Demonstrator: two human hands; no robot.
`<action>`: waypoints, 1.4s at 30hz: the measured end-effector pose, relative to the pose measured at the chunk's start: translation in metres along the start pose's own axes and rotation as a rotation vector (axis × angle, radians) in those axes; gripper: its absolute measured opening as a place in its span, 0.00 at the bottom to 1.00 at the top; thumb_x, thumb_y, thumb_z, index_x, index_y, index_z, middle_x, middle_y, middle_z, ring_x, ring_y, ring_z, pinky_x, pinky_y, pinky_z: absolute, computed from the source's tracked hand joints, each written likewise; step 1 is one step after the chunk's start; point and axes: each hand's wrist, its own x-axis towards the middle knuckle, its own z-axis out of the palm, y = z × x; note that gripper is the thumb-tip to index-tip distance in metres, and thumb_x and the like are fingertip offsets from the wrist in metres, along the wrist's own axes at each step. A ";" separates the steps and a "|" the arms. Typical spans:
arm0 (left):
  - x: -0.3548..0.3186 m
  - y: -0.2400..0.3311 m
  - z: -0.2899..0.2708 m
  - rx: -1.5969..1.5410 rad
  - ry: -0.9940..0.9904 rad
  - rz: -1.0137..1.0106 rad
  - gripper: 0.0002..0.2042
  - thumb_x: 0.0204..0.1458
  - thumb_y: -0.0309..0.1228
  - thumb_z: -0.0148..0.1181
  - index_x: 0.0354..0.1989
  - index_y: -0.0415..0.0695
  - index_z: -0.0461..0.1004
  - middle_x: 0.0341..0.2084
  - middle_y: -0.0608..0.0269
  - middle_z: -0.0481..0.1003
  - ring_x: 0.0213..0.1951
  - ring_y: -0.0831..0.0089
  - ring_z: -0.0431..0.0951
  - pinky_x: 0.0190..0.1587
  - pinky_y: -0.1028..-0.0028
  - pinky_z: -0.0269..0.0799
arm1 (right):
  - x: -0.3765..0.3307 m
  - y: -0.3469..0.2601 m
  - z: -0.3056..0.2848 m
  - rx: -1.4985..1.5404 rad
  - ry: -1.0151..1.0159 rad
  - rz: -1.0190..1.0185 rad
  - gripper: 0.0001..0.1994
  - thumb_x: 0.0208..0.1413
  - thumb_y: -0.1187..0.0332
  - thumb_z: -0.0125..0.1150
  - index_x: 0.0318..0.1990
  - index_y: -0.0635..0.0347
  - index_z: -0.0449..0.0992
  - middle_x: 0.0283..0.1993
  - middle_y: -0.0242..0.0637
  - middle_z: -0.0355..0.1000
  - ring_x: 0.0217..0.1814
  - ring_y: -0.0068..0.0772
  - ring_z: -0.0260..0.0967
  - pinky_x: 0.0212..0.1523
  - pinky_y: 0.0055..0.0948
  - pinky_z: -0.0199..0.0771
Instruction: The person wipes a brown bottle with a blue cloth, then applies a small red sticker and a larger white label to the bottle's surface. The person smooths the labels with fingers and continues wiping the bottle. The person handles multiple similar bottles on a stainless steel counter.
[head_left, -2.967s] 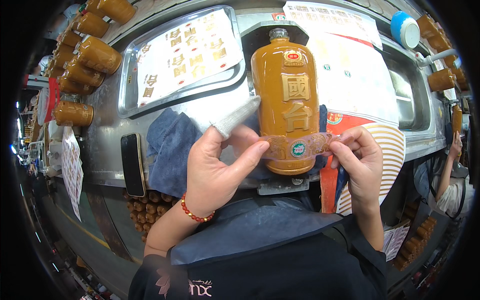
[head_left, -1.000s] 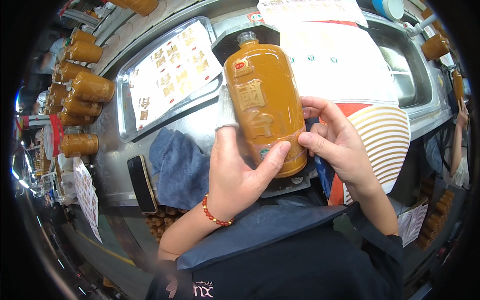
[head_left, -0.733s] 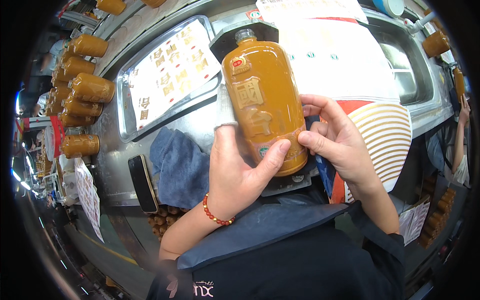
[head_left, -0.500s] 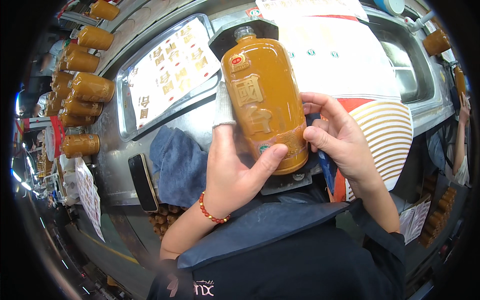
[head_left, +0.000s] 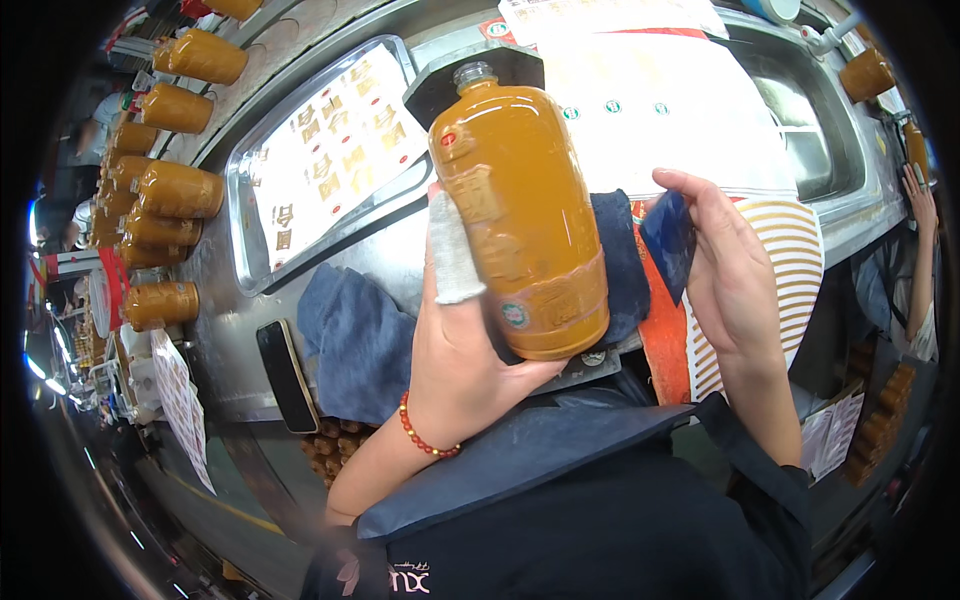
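My left hand (head_left: 455, 345) is closed around an amber glass bottle (head_left: 535, 200), gripping its lower left side. A pale knitted sleeve (head_left: 457, 250) covers a finger of that hand. The bottle tilts slightly, its open neck away from me, with gold raised characters and a small red emblem on its left face. A band with a green round mark circles its base. My right hand (head_left: 735, 265), apart from the bottle, holds a flat dark-blue piece (head_left: 670, 245) between its fingers and palm. Behind the bottle's neck shows a dark angular stand (head_left: 420, 90).
A metal tray (head_left: 240, 225) with a decal sheet (head_left: 335, 150) lies left of the bottle. Blue cloth (head_left: 355, 340) and a phone (head_left: 287, 375) lie nearer. Printed sheets (head_left: 680, 110) cover the right side beside a sink (head_left: 800, 130). Several amber bottles (head_left: 180, 190) stand far left; another person's hand (head_left: 920, 200) is far right.
The bottle has turned, its decorated face moving leftward. My right hand has left the bottle's lower right edge and moved right, bringing the blue piece into fuller view.
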 end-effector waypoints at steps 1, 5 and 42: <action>-0.001 -0.009 0.001 -0.044 -0.036 -0.008 0.64 0.34 0.39 0.85 0.74 0.30 0.42 0.68 0.39 0.56 0.70 0.49 0.61 0.69 0.60 0.61 | -0.003 -0.002 0.005 -0.001 0.040 0.004 0.16 0.72 0.67 0.50 0.60 0.70 0.71 0.51 0.38 0.73 0.51 0.21 0.70 0.57 0.22 0.69; 0.001 -0.012 -0.006 -0.227 -0.095 -0.008 0.64 0.36 0.42 0.85 0.74 0.30 0.41 0.68 0.44 0.60 0.70 0.55 0.63 0.70 0.59 0.59 | -0.011 -0.007 0.009 0.054 0.001 0.029 0.18 0.67 0.76 0.56 0.62 0.67 0.68 0.55 0.36 0.71 0.55 0.20 0.69 0.59 0.22 0.69; -0.001 -0.025 -0.005 -0.289 -0.068 0.051 0.70 0.27 0.55 0.85 0.73 0.28 0.43 0.67 0.41 0.60 0.67 0.52 0.65 0.67 0.61 0.62 | 0.006 -0.028 0.003 -0.598 0.002 -0.101 0.10 0.57 0.74 0.67 0.46 0.68 0.80 0.37 0.33 0.78 0.38 0.21 0.74 0.41 0.19 0.75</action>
